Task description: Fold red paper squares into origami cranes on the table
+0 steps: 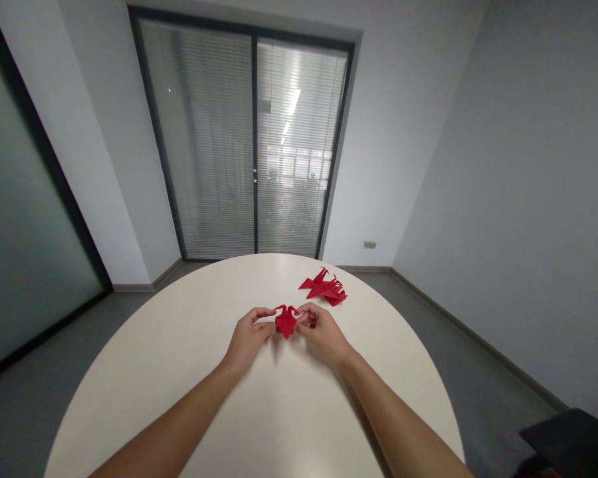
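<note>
A small red folded paper figure (286, 321) is held just above a round white table (179, 372), near its middle. My left hand (248, 335) pinches its left side with thumb and fingers. My right hand (319, 328) pinches its right side the same way. Both hands are closed on the paper, one on each side of it. Beyond my right hand, a small pile of finished red folded paper figures (325, 288) lies on the table near its far edge.
The table's curved edge runs close behind the pile. Behind it stand glass doors with blinds (252, 146). Grey floor surrounds the table. A dark object (573, 438) juts in at the lower right corner.
</note>
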`<state>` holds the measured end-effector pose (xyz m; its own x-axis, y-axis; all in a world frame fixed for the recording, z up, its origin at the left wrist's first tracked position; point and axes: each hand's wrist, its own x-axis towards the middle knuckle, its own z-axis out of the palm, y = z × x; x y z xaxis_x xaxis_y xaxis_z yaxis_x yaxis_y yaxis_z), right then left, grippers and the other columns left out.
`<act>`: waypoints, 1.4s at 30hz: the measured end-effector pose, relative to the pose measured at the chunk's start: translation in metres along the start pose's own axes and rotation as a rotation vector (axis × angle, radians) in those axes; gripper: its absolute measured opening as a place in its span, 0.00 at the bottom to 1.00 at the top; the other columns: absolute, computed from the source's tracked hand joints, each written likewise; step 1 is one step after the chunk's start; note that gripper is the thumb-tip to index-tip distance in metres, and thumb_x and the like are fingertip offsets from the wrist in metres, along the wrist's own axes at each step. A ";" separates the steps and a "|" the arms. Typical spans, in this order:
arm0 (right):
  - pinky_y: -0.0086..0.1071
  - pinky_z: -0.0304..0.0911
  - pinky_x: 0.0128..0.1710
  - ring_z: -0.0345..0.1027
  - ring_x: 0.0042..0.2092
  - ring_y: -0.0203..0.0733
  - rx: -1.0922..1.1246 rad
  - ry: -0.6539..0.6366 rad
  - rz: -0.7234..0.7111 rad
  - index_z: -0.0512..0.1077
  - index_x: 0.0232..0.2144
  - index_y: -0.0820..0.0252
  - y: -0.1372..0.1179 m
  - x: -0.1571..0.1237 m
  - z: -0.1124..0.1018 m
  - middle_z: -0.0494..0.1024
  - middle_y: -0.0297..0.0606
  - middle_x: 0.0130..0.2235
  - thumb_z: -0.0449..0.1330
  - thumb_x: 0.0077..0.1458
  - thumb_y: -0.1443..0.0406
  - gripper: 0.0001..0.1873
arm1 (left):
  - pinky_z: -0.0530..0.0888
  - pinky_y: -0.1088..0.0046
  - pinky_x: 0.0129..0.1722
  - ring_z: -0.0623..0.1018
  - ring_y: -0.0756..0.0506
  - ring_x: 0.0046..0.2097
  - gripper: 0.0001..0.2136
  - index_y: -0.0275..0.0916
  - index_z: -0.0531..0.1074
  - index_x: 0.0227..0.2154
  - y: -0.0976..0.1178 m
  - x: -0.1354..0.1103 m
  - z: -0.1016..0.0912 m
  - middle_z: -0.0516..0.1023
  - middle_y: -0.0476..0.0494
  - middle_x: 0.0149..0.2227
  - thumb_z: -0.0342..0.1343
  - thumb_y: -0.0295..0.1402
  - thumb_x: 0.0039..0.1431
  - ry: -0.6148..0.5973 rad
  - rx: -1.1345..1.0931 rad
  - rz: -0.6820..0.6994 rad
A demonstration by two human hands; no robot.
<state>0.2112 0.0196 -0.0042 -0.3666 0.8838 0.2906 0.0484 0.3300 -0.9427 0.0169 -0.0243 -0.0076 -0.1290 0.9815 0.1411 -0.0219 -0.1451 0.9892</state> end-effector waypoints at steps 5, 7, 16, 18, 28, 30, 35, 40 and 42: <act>0.34 0.65 0.33 0.71 0.31 0.41 0.001 0.340 -0.076 0.67 0.39 0.57 -0.010 0.008 -0.027 0.77 0.33 0.28 0.69 0.43 0.58 0.22 | 0.72 0.71 0.34 0.79 0.45 0.34 0.16 0.37 0.75 0.40 -0.005 -0.001 -0.005 0.80 0.44 0.32 0.63 0.39 0.49 0.032 0.164 0.053; 0.34 0.65 0.33 0.70 0.28 0.40 -0.010 0.510 -0.075 0.66 0.39 0.57 -0.010 0.010 -0.043 0.75 0.31 0.26 0.67 0.42 0.58 0.22 | 0.74 0.68 0.39 0.79 0.43 0.37 0.14 0.37 0.75 0.39 -0.008 -0.001 -0.007 0.80 0.42 0.35 0.62 0.36 0.50 0.031 0.232 0.096; 0.33 0.64 0.32 0.74 0.32 0.45 -0.514 0.697 0.173 0.68 0.42 0.59 0.002 0.002 -0.090 0.80 0.37 0.30 0.62 0.42 0.64 0.20 | 0.69 0.58 0.56 0.77 0.41 0.49 0.13 0.40 0.75 0.40 -0.030 0.004 -0.016 0.79 0.42 0.44 0.59 0.24 0.51 -0.029 0.536 0.333; 0.33 0.64 0.32 0.75 0.33 0.46 -0.548 0.692 0.189 0.68 0.42 0.58 0.002 0.000 -0.089 0.81 0.39 0.30 0.62 0.44 0.65 0.20 | 0.70 0.58 0.56 0.77 0.41 0.49 0.13 0.40 0.74 0.40 -0.033 0.005 -0.017 0.79 0.41 0.45 0.58 0.24 0.51 -0.045 0.554 0.340; 0.34 0.62 0.33 0.76 0.38 0.49 -0.742 0.661 0.350 0.68 0.46 0.58 0.017 -0.003 -0.081 0.82 0.41 0.36 0.62 0.51 0.61 0.19 | 0.70 0.59 0.54 0.77 0.40 0.49 0.11 0.40 0.74 0.41 -0.033 0.000 -0.020 0.78 0.41 0.45 0.57 0.26 0.53 -0.107 0.677 0.385; 0.34 0.62 0.33 0.76 0.40 0.51 -0.804 0.655 0.404 0.68 0.47 0.57 0.018 -0.003 -0.082 0.82 0.42 0.38 0.61 0.52 0.59 0.20 | 0.70 0.59 0.54 0.76 0.40 0.50 0.11 0.40 0.74 0.41 -0.033 0.000 -0.020 0.78 0.40 0.46 0.57 0.26 0.54 -0.108 0.679 0.390; 0.36 0.63 0.34 0.76 0.44 0.54 -0.839 0.630 0.478 0.66 0.52 0.55 0.015 -0.003 -0.084 0.82 0.44 0.41 0.61 0.52 0.55 0.25 | 0.70 0.59 0.54 0.76 0.40 0.50 0.11 0.40 0.73 0.41 -0.034 0.000 -0.021 0.78 0.40 0.46 0.56 0.26 0.55 -0.118 0.697 0.398; 0.38 0.64 0.35 0.76 0.44 0.56 -0.868 0.573 0.485 0.62 0.55 0.58 0.011 -0.003 -0.083 0.81 0.49 0.42 0.65 0.49 0.51 0.35 | 0.69 0.58 0.55 0.75 0.40 0.50 0.11 0.40 0.73 0.42 -0.034 -0.001 -0.021 0.78 0.40 0.47 0.56 0.26 0.55 -0.129 0.727 0.394; 0.38 0.64 0.35 0.76 0.44 0.55 -0.880 0.560 0.482 0.61 0.56 0.59 0.009 -0.003 -0.082 0.80 0.50 0.43 0.65 0.48 0.50 0.37 | 0.70 0.58 0.55 0.76 0.40 0.50 0.11 0.40 0.73 0.42 -0.034 -0.001 -0.020 0.78 0.40 0.47 0.57 0.26 0.55 -0.126 0.724 0.399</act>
<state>0.2894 0.0470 -0.0005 0.3205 0.9318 0.1703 0.7844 -0.1603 -0.5991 -0.0025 -0.0228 -0.0418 0.1208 0.8862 0.4472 0.6502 -0.4111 0.6389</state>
